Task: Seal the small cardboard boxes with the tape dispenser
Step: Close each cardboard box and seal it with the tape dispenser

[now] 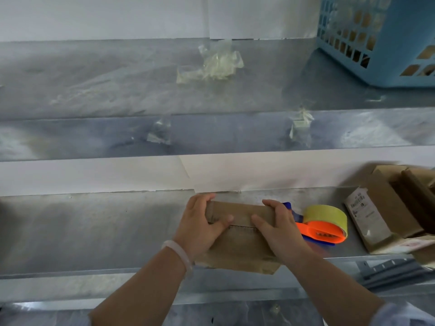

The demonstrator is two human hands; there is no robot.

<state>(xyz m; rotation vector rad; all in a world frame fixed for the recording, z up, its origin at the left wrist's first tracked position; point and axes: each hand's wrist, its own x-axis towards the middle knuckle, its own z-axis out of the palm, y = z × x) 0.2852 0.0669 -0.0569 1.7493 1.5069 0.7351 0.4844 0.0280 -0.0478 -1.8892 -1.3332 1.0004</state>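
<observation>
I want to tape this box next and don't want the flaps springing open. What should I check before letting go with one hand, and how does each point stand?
1. Flaps of the small brown cardboard box closed: ok, they meet at the seam.
2. Box steadied by the left hand: ok, it grips the left end.
3. A free right hand: not ok, it grips the right end.
4. Reach to the orange and blue tape dispenser with the yellow roll: ok, it lies on the grey metal shelf beside the right hand.
5. Tape's loose end ready: cannot tell, hidden behind the right hand.
</observation>
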